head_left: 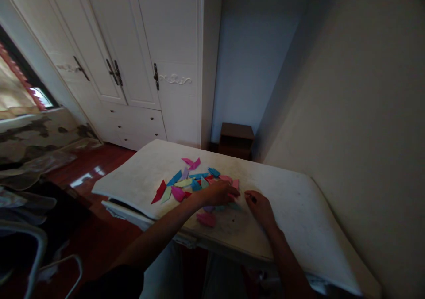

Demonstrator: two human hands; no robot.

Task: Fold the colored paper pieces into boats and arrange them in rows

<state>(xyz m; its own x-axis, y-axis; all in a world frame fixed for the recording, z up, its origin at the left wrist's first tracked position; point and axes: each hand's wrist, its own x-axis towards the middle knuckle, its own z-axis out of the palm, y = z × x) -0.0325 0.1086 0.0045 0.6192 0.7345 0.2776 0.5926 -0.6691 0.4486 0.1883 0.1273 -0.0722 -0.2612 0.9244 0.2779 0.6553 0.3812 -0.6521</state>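
Note:
Several small folded paper pieces [187, 183] in blue, pink, red, green and purple lie scattered on a white tabletop [299, 201]. My left hand [217, 193] rests among them, fingers on a pink piece near the right end of the pile. My right hand [260, 207] lies on the bare tabletop just right of it, fingers curled toward the left hand; whether it holds anything is unclear. One pink piece [206, 219] sits alone near the table's front edge, below my left forearm.
A white wardrobe [133, 60] with dark handles stands behind the table. A small dark nightstand [236, 139] sits in the corner by the wall. A chair frame [40, 254] and bedding are at the left, over a red wooden floor.

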